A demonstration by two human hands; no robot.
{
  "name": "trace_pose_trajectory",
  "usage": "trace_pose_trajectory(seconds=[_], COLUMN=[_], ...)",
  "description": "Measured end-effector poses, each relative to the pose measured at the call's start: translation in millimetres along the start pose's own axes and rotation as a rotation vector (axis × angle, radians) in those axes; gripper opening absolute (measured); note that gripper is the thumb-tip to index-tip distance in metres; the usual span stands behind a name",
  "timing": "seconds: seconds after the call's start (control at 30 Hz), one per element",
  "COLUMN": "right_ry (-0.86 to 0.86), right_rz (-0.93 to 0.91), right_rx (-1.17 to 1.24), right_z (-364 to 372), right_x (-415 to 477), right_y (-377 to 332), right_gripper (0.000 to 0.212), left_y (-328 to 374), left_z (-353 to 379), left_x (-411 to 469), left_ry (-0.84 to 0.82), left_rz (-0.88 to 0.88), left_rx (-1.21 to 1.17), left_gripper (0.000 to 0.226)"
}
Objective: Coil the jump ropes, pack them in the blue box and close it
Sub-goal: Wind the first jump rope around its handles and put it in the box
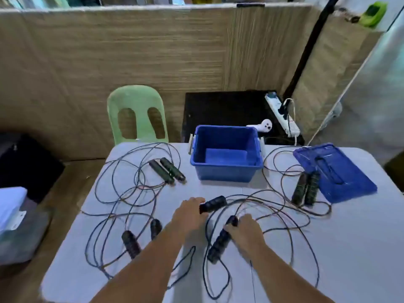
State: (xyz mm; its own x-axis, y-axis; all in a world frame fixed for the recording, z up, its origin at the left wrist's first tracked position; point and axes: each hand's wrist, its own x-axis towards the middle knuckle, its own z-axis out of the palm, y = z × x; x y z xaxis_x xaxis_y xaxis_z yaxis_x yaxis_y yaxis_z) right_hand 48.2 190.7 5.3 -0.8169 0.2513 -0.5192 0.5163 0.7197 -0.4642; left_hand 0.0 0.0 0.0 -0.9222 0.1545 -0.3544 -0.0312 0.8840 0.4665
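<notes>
Though barely begun, judged to be at the first rope only. Counted four jump ropes (167, 170), all loose and uncoiled on the bench (328, 248): handles far left, a near-left pair (131, 243), a right pair (306, 189) just beside the lid (336, 173), and one set in the middle under the hands. Found the left hand (192, 213) curled round the far middle handle (215, 203), gripping it. Found the right hand (247, 230) closed over the upper end of the near middle handle (220, 241), fingers bent round it. Cannot tell whether either handle is lifted off the bench. Recorded the blue box (225, 173) open and empty at the far middle, lid flat to its right, apart. Left to do, by this reading: coil all four, pack, fit lid. Noted pale bench top, green chair (135, 99) behind, black side table (227, 110) carrying power strip (282, 115) and white controller (265, 126), woven-look wall panels.
</notes>
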Motion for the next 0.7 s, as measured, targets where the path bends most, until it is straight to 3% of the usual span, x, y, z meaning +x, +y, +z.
trace_pose_trajectory(seconds=[0.7], right_ry=[-0.100], right_rz=[0.096], right_rx=[0.258], right_z=[20], right_x=[43], right_y=[12], right_gripper=[0.061], left_y=[4], left_z=[10], left_x=[7], left_ry=[-0.022], left_rz=[-0.067], left_rx=[0.007], left_gripper=[0.041])
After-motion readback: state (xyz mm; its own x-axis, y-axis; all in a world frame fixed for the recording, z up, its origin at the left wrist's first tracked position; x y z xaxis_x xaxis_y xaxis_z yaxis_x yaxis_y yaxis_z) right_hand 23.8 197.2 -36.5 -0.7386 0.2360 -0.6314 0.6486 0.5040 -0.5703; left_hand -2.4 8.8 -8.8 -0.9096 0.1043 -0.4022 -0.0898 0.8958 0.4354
